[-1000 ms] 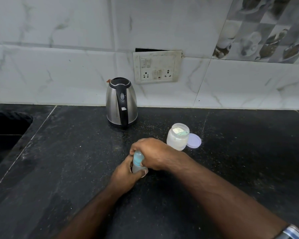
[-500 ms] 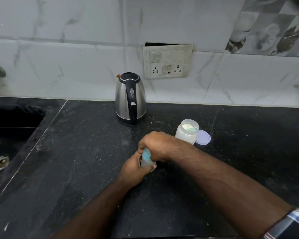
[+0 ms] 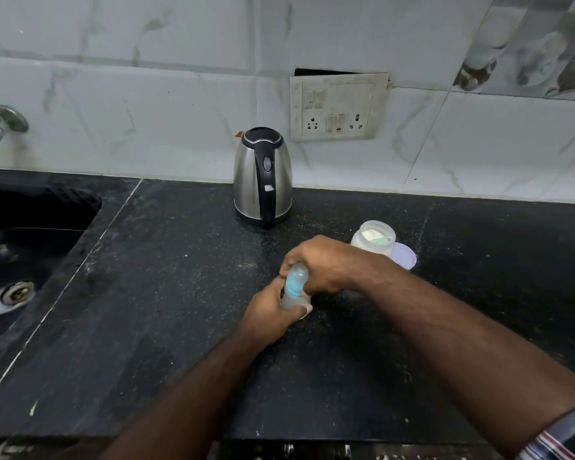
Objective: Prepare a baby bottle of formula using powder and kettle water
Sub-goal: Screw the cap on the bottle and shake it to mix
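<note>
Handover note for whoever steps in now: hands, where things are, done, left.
Left hand grips the lower body of the baby bottle, upright on the counter. Right hand is curled round its top, at the teal collar.
Powder jar stands open just behind the right hand, powder and a scoop inside; its lid lies beside it. Kettle sits at the wall, lid shut.
Done: jar opened. Whether the bottle holds powder or water, I cannot tell.
Left: settle the bottle's top, confirm contents, recap the jar.

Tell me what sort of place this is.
Most likely a home kitchen: a black stone counter with a sink set into it, an electric kettle by a wall socket, and tiled walls.
</note>
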Available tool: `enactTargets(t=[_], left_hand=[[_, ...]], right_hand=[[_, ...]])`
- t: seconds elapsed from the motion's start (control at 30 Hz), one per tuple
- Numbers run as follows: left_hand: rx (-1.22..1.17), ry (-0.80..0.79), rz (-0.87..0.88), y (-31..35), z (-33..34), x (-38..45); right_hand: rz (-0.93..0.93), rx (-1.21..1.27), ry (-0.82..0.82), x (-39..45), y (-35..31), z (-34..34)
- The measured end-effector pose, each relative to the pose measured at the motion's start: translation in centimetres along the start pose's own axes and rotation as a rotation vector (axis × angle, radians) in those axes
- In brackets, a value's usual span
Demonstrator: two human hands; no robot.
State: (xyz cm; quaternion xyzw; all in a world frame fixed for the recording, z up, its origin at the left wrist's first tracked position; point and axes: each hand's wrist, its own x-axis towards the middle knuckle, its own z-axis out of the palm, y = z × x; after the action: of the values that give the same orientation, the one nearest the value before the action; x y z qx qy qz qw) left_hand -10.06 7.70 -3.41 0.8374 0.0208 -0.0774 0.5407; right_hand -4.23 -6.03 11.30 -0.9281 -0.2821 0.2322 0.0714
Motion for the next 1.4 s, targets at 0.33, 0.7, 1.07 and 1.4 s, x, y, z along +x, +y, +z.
enactTargets(t=[0.33, 0.7, 1.07, 1.4], left_hand=[[-0.073, 0.031, 0.011, 2.1, -0.1, -0.4], [-0.558, -0.154, 0.108, 10.8, -0.8, -1.0], [-0.861, -0.552, 0.103, 11.7, -2.5, -2.0], [-0.49, -0.056, 0.135, 13.0, -2.1, -1.1]], right_hand=[[0.117, 0.168, 0.197, -0.3, 2.1, 2.7], [-0.111, 1.59, 0.523, -0.8, 0.3, -3.3], [-0.548, 1.769, 0.104, -2.6, 1.8, -5.2], [-0.107, 1.526, 0.567, -1.1, -0.3, -4.9]])
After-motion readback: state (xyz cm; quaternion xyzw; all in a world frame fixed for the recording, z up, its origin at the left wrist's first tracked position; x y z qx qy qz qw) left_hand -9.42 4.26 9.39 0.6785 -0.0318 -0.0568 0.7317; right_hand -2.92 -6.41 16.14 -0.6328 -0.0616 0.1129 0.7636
